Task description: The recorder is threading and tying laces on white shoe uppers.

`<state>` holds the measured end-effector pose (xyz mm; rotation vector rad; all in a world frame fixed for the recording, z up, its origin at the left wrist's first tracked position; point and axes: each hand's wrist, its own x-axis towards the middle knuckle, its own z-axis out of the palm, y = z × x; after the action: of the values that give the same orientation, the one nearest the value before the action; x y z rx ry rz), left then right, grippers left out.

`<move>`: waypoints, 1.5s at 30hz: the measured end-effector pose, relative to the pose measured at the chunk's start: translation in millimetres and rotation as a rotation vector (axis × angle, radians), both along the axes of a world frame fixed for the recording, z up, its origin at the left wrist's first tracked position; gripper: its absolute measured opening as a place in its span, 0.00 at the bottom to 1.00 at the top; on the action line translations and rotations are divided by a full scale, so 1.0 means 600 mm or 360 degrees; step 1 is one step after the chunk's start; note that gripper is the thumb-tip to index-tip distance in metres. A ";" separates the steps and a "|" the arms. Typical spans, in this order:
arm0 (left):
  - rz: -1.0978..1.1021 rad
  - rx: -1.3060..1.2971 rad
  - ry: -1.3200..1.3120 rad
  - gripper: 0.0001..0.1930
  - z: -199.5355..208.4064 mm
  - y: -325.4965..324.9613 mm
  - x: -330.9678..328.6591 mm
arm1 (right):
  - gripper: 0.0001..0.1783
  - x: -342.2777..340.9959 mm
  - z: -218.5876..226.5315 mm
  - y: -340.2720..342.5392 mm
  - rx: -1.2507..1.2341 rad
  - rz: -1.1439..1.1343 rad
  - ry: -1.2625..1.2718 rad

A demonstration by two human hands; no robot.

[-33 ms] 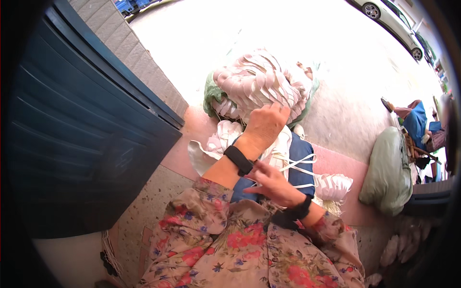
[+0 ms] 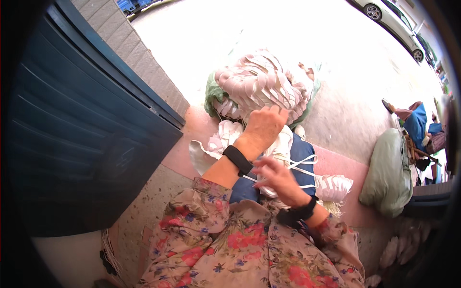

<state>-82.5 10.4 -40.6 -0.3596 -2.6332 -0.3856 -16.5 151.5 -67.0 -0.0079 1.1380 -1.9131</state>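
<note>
My left hand (image 2: 263, 126) is closed, knuckles up, in front of a large pile of pale pink-white overlapping curved pieces (image 2: 259, 79); whatever its fingers pinch is hidden. Nearer to me, my right hand (image 2: 279, 180) has its fingers stretched out and apart, slightly blurred, beside my left wrist. White material (image 2: 281, 144) lies across my blue-clad lap (image 2: 301, 153). Thin white straps (image 2: 301, 165) trail from it toward the right. Another bundle of the pale pieces (image 2: 333, 187) lies by my right leg, and more (image 2: 225, 134) sit left of my left hand.
A dark blue door panel (image 2: 86, 129) stands close on my left. Green sacking (image 2: 213, 93) surrounds the pile. To the right are a full grey-green sack (image 2: 388, 173) and a heap of cloth and other items (image 2: 417, 122). A white car (image 2: 391, 24) is parked far right.
My right hand has shifted a little to the right and forward, and its fingers have come away from my left wrist. My left hand has hardly moved.
</note>
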 end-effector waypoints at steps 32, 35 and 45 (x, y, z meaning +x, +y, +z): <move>0.0379 0.1419 -0.1561 0.11 -0.181 0.083 0.076 | 0.10 -0.006 0.042 -0.069 0.0613 0.0550 0.2508; 0.0434 0.1642 -0.1593 0.12 -0.206 0.083 0.088 | 0.10 -0.008 0.049 -0.073 0.0547 0.0715 0.2370; -0.0018 0.1711 -0.1565 0.10 -0.282 0.092 0.084 | 0.10 -0.001 0.030 -0.084 0.0420 0.0460 0.2096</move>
<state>-32.2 65.5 -209.7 0.2586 -2.6885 -2.2862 -17.3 101.0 -49.2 -1.3624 2.0411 -1.3643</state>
